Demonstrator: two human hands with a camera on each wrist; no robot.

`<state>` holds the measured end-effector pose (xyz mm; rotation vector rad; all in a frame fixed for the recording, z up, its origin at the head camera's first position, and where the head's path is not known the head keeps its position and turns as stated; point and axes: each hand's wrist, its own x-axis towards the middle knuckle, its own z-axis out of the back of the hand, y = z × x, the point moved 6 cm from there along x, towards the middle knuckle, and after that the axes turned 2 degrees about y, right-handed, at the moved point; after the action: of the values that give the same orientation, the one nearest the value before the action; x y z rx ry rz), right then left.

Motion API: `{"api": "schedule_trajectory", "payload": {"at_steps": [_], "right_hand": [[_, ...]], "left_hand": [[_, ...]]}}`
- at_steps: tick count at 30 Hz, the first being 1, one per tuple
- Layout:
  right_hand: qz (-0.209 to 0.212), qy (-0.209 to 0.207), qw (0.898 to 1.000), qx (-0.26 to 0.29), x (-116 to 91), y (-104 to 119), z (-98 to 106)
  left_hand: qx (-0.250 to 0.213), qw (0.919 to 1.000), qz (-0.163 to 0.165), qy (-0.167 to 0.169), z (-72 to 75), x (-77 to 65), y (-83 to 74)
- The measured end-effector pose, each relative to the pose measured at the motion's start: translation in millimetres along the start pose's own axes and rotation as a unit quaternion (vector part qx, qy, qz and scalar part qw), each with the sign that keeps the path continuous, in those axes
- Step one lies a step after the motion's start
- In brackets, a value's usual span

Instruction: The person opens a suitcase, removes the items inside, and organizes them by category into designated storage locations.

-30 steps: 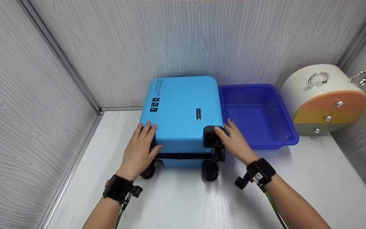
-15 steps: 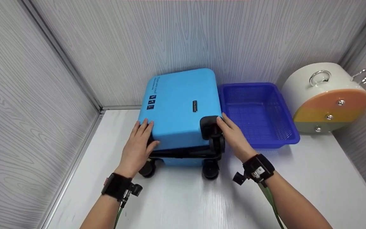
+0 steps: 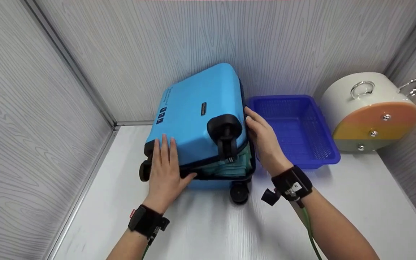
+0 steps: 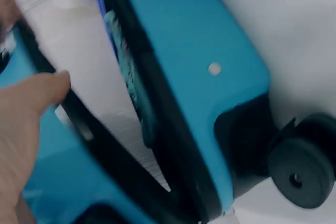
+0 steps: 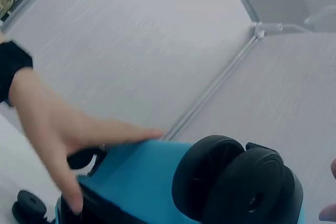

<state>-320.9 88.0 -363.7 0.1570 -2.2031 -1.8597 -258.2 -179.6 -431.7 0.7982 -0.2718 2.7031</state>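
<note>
In the head view a blue hard-shell suitcase (image 3: 190, 97) lies flat with black wheels toward the front. Its upper half is tilted up on the right, and folded teal cloth (image 3: 226, 169) shows in the gap. My left hand (image 3: 165, 177) lies against the lid's front left end with fingers extended. Its thumb (image 4: 52, 87) reaches the dark rim in the left wrist view. At the lid's raised right edge my right hand (image 3: 265, 141) touches the rim with its fingers; part of the fingers may be hidden behind it.
A blue-purple plastic basket (image 3: 291, 133) stands right of the suitcase. Farther right is a white drum-shaped chest (image 3: 356, 90) with a striped front, metal knobs and ring handles. Wood-grain walls (image 3: 291, 43) bound the white table (image 3: 211, 231).
The lid's right side has risen and leaned left, opening a gap that shows the cloth. My right hand has moved up with it; my left hand has shifted slightly right.
</note>
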Motion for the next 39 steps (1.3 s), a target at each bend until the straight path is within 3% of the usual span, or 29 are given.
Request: {"api": "schedule_trajectory", "payload": {"at_steps": [6,13,16,19,21,22,24,27,28,29,33,36,39], "right_hand": [[0.037,0.022,0.998,0.046,0,21,-19],[0.074,0.056,0.995,0.021,-1,21,-33],[0.090,0.070,0.993,-0.021,-3,12,-32],[0.080,0.091,0.985,-0.126,-9,-9,-25],[0.078,0.118,0.961,-0.237,-15,-27,-20],[0.086,0.136,0.939,-0.303,-19,-37,-17],[0.128,0.168,0.877,-0.431,-29,-57,-12],[0.220,0.191,0.781,-0.553,-44,-83,-3],[0.245,0.191,0.758,-0.574,-48,-89,0],[0.264,0.190,0.741,-0.587,-52,-95,3],[0.305,0.168,0.706,-0.617,-60,-110,12],[0.327,0.144,0.691,-0.628,-60,-115,12],[0.346,0.125,0.684,-0.629,-60,-117,13]], "left_hand": [[0.007,0.9943,0.017,-0.105,-5.4,-0.8,3.6],[-0.045,0.9877,0.054,-0.140,1.0,-6.0,22.9],[-0.088,0.9827,0.063,-0.150,7.1,-6.5,31.5],[-0.128,0.9763,0.073,-0.158,12.0,-6.8,39.7],[-0.150,0.9720,0.088,-0.158,14.4,-6.9,45.2],[-0.155,0.9703,0.101,-0.155,15.2,-6.9,48.4],[-0.168,0.9660,0.130,-0.148,16.9,-7.0,54.7],[-0.195,0.9563,0.172,-0.134,19.1,-5.8,63.1],[-0.205,0.9521,0.186,-0.130,19.9,-5.6,65.9],[-0.215,0.9477,0.200,-0.126,20.7,-5.3,68.8],[-0.250,0.9293,0.243,-0.123,23.1,-6.1,82.1],[-0.282,0.9136,0.261,-0.132,24.9,-8.2,94.2],[-0.318,0.8967,0.272,-0.143,28.1,-10.6,105.1]]}}
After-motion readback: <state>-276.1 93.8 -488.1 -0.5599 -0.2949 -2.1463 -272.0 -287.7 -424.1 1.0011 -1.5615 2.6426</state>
